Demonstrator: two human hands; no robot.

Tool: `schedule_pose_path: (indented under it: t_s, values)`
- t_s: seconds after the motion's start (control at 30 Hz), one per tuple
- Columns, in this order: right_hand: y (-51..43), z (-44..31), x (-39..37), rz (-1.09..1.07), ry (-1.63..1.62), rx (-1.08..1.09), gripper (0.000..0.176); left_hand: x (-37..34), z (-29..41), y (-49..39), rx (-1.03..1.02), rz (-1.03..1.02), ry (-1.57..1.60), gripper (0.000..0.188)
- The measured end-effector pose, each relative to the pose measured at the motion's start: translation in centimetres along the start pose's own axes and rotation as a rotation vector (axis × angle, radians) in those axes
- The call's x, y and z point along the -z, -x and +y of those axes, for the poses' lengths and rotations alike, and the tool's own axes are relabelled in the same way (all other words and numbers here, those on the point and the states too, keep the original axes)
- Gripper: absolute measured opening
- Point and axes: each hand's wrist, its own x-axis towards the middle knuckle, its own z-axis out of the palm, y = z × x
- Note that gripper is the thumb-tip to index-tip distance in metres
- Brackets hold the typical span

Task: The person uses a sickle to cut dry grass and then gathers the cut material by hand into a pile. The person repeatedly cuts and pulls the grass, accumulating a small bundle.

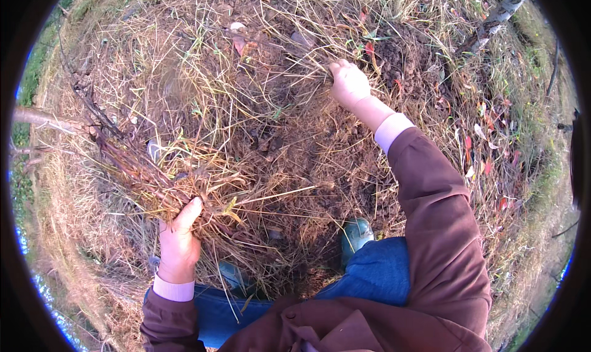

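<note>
My left hand (181,239) grips a thick bundle of dry grass and brown stalks (161,181), its thumb lying across the top. Stalks stick out of the bundle up to the left and down to the right. Farther out and to the right, my right hand (349,83) is closed around a thin tuft of dry grass (314,65) whose blades fan out to the left. Whether that tuft is still rooted, I cannot tell. Bare brown soil with loose straw (318,153) lies between my hands.
A thin tree trunk (496,17) rises at the upper right, beside a mound of dark soil (401,51). Another pale trunk (51,119) stands at the left. Red fallen leaves (487,167) are scattered at the right. My boot (356,236) rests on the soil below.
</note>
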Motion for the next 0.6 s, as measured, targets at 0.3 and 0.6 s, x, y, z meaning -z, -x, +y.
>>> schedule_pose_path:
  t_s: [0.3, 0.6]
  values:
    - [-7.9, -0.1, -5.0, -0.073, 0.015, -0.132, 0.058, 1.4, -0.3, 0.9, 0.068, 0.112, -0.033, 0.04]
    - [-9.9, 0.2, -6.2, -0.135, 0.101, 0.049, 0.028, 3.5, -0.7, 2.7, 0.165, 0.265, -0.005, 0.053]
